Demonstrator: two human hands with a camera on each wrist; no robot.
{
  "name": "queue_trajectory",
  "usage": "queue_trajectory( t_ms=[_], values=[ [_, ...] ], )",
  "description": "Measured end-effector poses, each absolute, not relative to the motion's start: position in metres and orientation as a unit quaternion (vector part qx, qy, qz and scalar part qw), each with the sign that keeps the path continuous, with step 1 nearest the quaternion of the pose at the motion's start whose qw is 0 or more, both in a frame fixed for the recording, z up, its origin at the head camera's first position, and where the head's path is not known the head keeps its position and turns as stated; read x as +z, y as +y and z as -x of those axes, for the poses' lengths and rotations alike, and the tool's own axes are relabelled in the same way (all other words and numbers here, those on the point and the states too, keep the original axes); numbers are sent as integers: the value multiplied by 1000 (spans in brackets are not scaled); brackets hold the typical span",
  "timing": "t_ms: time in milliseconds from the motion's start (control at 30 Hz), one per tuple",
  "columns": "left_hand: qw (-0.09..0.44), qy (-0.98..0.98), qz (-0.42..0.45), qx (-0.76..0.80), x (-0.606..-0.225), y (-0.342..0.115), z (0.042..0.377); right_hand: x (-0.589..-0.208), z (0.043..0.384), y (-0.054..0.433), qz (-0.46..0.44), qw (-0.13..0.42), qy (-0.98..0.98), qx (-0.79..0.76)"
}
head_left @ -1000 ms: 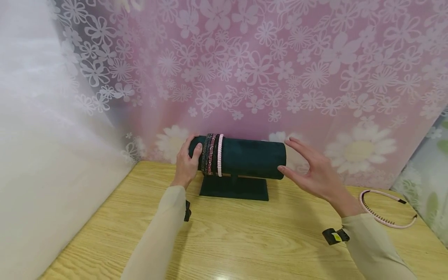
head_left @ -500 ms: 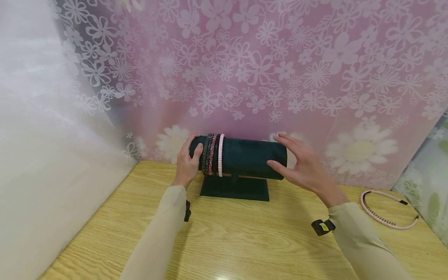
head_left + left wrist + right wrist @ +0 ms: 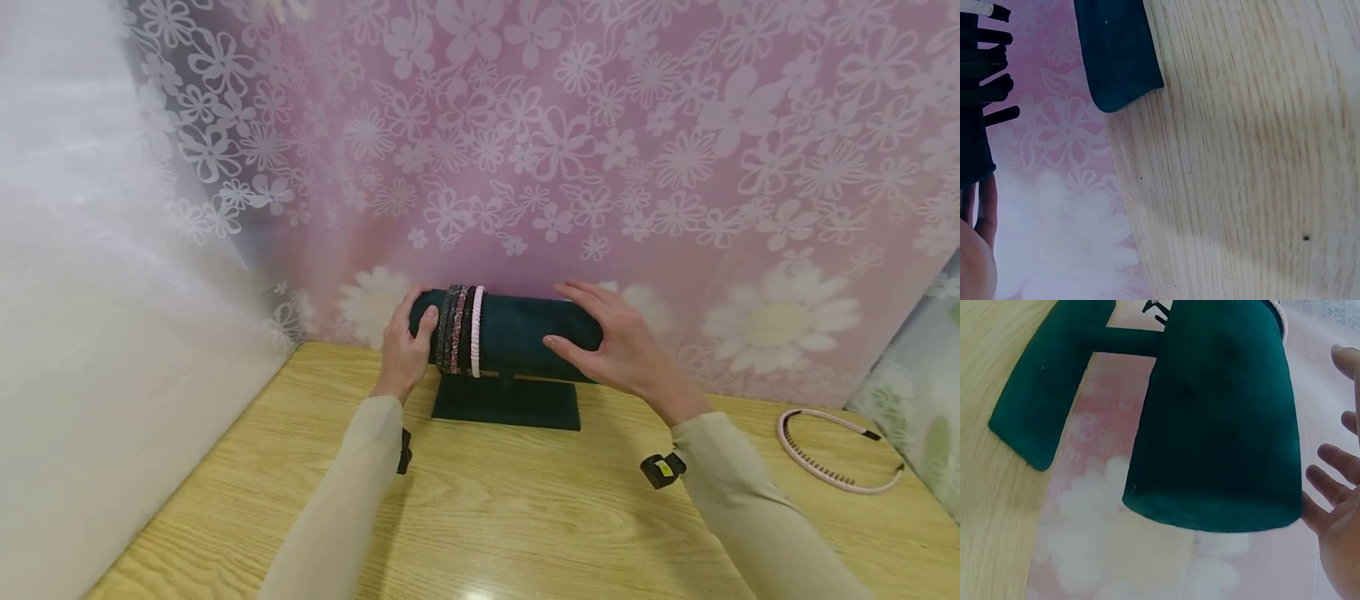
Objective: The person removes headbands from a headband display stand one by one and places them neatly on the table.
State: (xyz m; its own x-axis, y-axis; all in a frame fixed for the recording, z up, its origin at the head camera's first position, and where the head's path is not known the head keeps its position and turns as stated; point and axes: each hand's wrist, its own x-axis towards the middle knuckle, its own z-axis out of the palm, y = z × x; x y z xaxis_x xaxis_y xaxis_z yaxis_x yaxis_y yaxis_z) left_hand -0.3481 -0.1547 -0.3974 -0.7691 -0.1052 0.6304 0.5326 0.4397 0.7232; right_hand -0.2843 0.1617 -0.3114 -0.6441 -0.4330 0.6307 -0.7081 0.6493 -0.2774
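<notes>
The left grip (image 3: 403,350) holds one end of the dark green stand (image 3: 517,333), with headbands (image 3: 457,332) just beside this grip. The right grip (image 3: 624,352) is released, near the other end.

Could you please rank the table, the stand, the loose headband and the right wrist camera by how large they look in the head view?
1. Table
2. Stand
3. Loose headband, judged by its overall outline
4. Right wrist camera
</notes>
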Motion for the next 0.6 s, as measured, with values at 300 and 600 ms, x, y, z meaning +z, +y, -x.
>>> queue_trajectory(
  t_ms=[300, 600],
  values=[
    [308, -794, 131, -508, -398, -153, 347, -314, 292, 148, -337, 259, -867, 261],
    [314, -789, 136, -510, -399, -155, 350, -311, 298, 132, -330, 229, -880, 254]
  ],
)
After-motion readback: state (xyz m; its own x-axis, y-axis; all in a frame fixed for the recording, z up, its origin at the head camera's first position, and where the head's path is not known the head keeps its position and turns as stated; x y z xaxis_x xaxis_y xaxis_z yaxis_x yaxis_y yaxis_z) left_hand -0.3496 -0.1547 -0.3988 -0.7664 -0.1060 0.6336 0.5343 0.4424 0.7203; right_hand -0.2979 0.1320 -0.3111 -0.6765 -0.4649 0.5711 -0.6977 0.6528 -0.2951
